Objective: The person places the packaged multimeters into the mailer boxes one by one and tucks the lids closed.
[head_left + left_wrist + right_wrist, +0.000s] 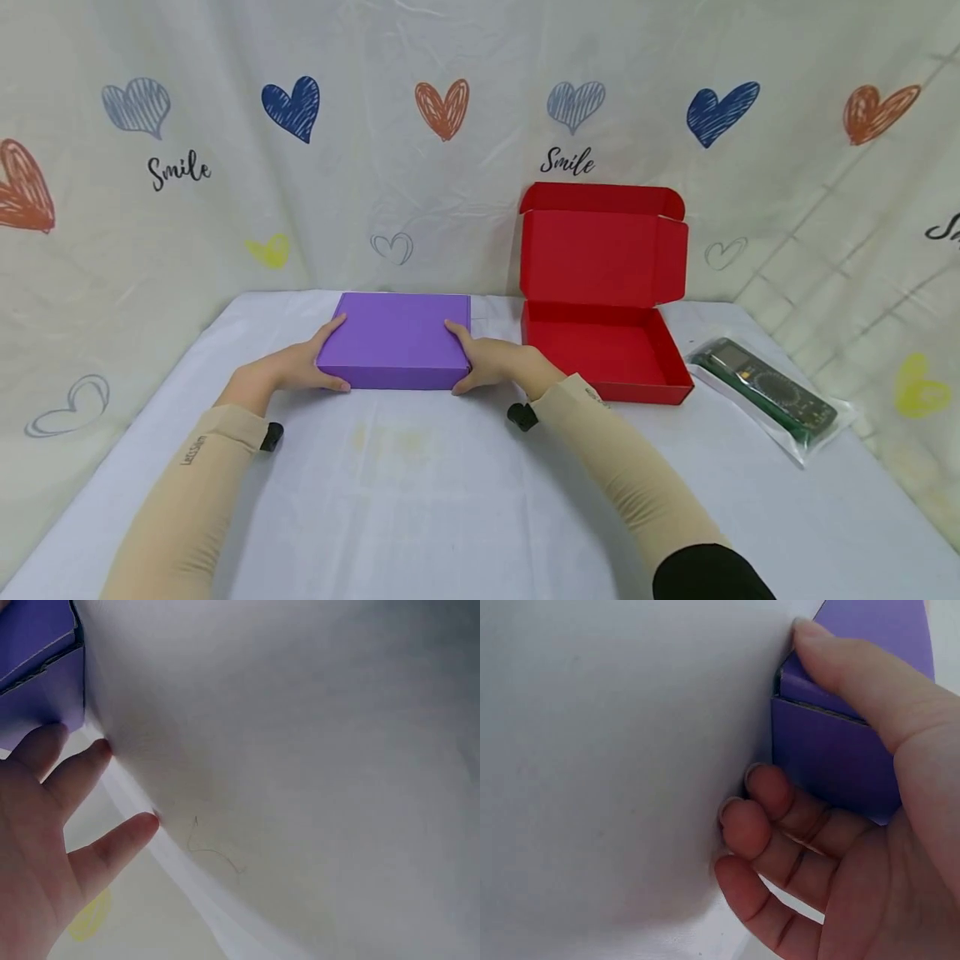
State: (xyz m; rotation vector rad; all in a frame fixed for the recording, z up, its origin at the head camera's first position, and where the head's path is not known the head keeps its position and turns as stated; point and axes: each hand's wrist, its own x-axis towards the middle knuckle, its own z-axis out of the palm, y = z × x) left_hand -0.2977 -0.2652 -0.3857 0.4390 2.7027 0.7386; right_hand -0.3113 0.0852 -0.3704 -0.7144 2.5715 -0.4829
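A closed purple cardboard box (401,329) lies flat on the table, toward its back edge. My left hand (292,367) holds the box's left end, thumb along the top edge and fingertips at the front corner. In the left wrist view several of its fingers are spread, one touching the box's side; the thumb is hidden. At the opposite end my right hand (498,364) grips the box. The right wrist view has its thumb (847,667) over the lid edge and its other fingers bent low beside the box. The box's contents are hidden.
Right of the purple box stands a red cardboard box (600,346), its lid raised. Farther right lies a green multimeter-like device (772,387) in a clear plastic bag. White cloth covers the table (405,500); a heart-printed curtain (480,192) hangs behind.
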